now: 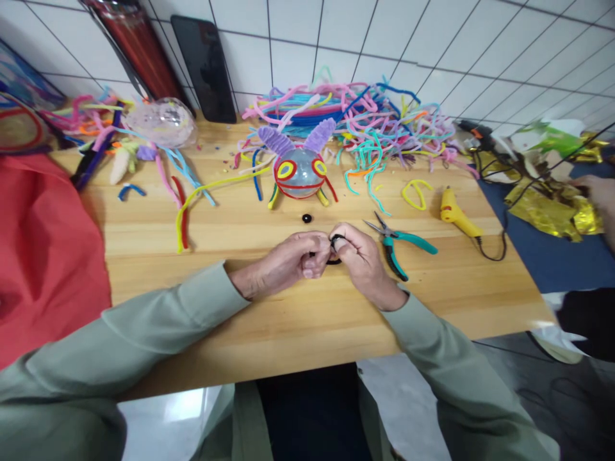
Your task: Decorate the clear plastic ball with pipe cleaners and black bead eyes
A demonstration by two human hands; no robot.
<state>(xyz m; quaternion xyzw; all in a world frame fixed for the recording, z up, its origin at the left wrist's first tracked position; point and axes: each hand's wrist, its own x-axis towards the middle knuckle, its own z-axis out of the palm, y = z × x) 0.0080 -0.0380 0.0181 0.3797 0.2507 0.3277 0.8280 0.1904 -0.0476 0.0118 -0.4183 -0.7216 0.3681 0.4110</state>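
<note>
Over the front of the wooden table, my left hand point(300, 254) and my right hand point(359, 257) meet, both with fingers pinched on one black pipe cleaner point(336, 241). It bends into a small loop by my right thumb, and part of it hides behind my fingers. Just beyond my hands lies a small black coil point(307, 218). Farther back stands a clear ball figure point(302, 171) with purple fuzzy ears, red-and-yellow ringed eyes and a red mouth line. Teal-handled pliers point(401, 242) rest to the right of my right hand, jaws apart.
Behind the figure is a heap of pipe cleaners point(331, 112). A yellow glue gun point(459, 214) with its cord lies at right. Red cloth point(48, 250) covers the left end. A phone point(204, 69) leans on the tiled wall. Another person's hand point(598, 198) is near gold foil point(542, 208).
</note>
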